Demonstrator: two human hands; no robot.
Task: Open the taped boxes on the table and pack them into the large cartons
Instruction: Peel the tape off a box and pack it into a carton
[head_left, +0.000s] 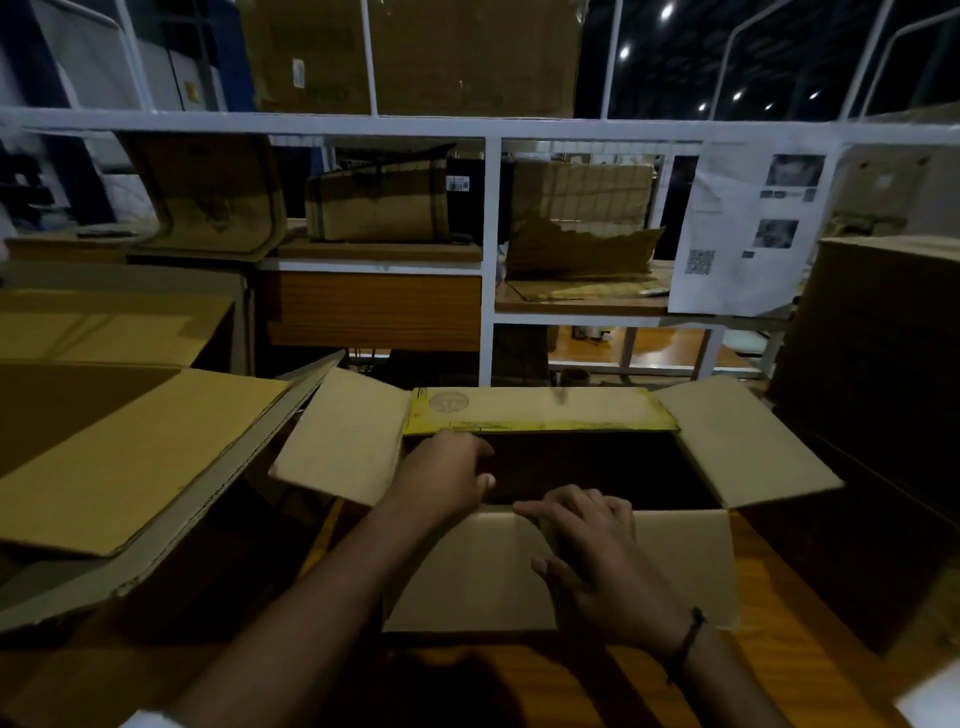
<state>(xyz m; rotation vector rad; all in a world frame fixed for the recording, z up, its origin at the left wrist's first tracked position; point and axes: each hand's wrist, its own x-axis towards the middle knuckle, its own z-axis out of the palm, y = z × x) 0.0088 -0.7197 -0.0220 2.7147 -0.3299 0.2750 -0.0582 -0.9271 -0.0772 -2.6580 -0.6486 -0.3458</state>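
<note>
Hands meet at an opened box (748, 441) on the wooden table (769, 582). Nearest, the right hand (602, 556) lies spread and flat on the near flap (467, 571), pressing it down and gripping nothing. Just beyond, the left hand (447, 478) is curled at the left end of the dark opening. Whether it grips the rim or something inside I cannot tell, as the interior is too dark. The box's long axis runs left to right across the person, its yellow-edged far flap (540, 413) folded away. A large carton (130, 457) gapes just beside the box on the left, so the left hand is nearer for a move that way. Shelving (488, 260) stands behind.
</note>
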